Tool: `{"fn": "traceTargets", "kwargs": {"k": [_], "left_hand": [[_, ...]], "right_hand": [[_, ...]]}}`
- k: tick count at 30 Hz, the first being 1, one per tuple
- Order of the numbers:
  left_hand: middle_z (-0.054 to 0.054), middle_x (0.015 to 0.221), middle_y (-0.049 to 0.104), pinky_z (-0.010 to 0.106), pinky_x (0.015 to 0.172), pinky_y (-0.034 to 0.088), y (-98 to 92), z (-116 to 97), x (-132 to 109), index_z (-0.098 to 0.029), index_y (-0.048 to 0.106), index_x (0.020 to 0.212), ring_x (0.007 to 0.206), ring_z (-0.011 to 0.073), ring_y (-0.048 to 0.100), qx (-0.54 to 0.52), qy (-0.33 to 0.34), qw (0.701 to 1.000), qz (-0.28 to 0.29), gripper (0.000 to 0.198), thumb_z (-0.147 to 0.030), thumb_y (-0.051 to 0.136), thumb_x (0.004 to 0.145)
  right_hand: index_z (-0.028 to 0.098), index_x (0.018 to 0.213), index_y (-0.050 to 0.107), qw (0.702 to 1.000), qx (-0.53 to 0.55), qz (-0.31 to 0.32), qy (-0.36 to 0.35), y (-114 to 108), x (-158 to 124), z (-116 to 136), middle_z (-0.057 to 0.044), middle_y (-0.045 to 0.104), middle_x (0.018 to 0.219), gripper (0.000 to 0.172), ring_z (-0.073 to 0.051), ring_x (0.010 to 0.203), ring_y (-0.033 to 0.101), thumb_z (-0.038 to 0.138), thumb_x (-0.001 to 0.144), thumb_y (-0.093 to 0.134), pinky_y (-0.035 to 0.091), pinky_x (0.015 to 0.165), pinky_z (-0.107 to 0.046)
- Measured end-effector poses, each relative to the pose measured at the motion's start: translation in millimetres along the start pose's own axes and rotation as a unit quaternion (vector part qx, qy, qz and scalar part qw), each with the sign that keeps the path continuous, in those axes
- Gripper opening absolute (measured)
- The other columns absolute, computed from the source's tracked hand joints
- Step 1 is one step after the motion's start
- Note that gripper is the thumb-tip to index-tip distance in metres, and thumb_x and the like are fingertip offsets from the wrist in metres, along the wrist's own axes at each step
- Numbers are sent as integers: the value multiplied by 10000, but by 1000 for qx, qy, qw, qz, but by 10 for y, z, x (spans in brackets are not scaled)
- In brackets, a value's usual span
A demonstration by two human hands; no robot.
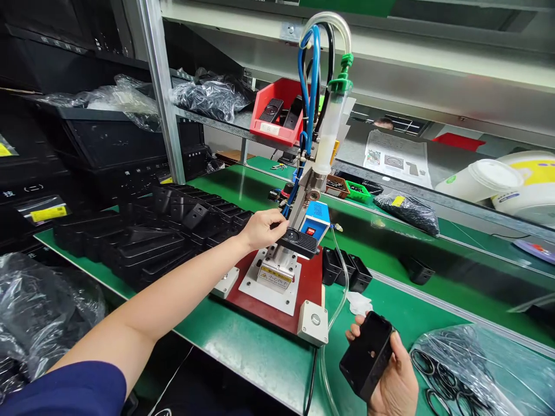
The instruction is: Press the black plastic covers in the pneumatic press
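My left hand [265,229] is at the dispensing press, its fingers curled together at the near-left end of a black grilled cover [306,244]. That cover lies on the metal fixture [280,263], below the slanted nozzle and the upright syringe [328,133]. What the left fingertips pinch, if anything, is hidden. Low on the right, my right hand [396,375] grips a black plastic box housing [366,355], tilted with its open side showing and a small hole in it. The housing is apart from the press.
Many black housings [147,248] crowd the bench's left side. Black boxes [344,270] stand behind the press. A bag of black rings [455,370] lies at right. Push-button boxes [313,322] flank the red base [277,315]. A red bin [277,110] sits on the shelf.
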State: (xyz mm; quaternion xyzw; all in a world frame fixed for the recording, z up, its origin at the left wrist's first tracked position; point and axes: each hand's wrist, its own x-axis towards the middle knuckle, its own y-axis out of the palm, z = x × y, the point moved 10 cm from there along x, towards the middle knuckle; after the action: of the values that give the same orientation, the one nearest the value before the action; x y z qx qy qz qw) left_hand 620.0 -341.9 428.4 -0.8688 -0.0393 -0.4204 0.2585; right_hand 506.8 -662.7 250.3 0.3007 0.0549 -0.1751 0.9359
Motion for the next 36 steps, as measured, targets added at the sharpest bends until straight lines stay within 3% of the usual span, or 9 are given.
{"fn": "traceTargets", "kwargs": {"k": [3,6,11,16,19,25,31,33,36], "left_hand": [[42,786,676,277,717,480,-26,3,-41,-194,682,750,753,164,634,9,-16,1000,-2,257,-318,500,884],[62,1033,683,307,855,488,-198,-35,-253,-214,679,1013,962,188,639,40,-24,998,-40,263,-324,454,931],[74,1059,689,401,914,447,-591,-61,-1205,-206,629,1093,1026,246,621,208,-3,971,-115,233,-240,503,900],[67,1084,711,384,876,488,-552,122,-1966,-220,635,1120,1036,249,660,272,7,962,-27,273,-186,523,873],[84,1146,698,392,883,488,-499,136,-2085,-224,613,1170,1093,255,644,278,21,960,-17,320,-164,509,873],[73,1049,728,417,847,451,-460,149,-2073,-213,635,1083,997,268,661,286,31,956,-58,270,-141,529,845],[58,1038,728,439,891,420,-443,167,-2058,-223,637,1112,1019,264,651,283,16,958,-51,303,-125,512,854],[73,1129,699,440,918,432,-423,200,-2091,-224,597,1201,1099,267,620,274,2,961,-38,356,-132,484,876],[93,1248,634,444,959,452,-415,263,-2146,-223,508,1316,1197,269,562,250,-14,968,-33,426,-150,457,900]], "right_hand": [[212,1021,685,990,-117,58,-53,181,-27,23,-93,693,944,451,-219,727,643,549,721,693,557,615,-334],[215,1081,643,922,-329,165,-122,520,-201,-14,-87,686,967,463,-244,819,648,508,732,725,544,736,-349],[266,1223,576,767,-587,200,-167,713,-516,-153,-55,690,971,497,-240,769,645,527,803,628,523,695,-333],[277,1418,452,680,-663,258,-177,699,-589,-282,-91,655,1209,640,-266,924,687,487,833,603,569,710,-329],[257,1458,411,652,-672,268,-226,702,-581,-288,-104,606,1300,698,-295,1053,663,448,822,625,586,783,-356],[214,1415,464,600,-708,285,-241,831,-581,-286,-119,642,1240,654,-311,949,698,406,811,624,597,699,-382],[220,1204,554,628,-704,279,-178,1003,-503,-209,-97,700,1001,457,-282,804,678,450,812,606,542,658,-376],[244,1121,567,690,-654,272,-147,968,-416,-183,-66,689,931,385,-255,772,651,461,809,630,521,674,-362],[249,1083,583,850,-449,264,-75,748,-157,-167,-67,672,943,392,-218,745,616,497,790,658,510,678,-341]]}}
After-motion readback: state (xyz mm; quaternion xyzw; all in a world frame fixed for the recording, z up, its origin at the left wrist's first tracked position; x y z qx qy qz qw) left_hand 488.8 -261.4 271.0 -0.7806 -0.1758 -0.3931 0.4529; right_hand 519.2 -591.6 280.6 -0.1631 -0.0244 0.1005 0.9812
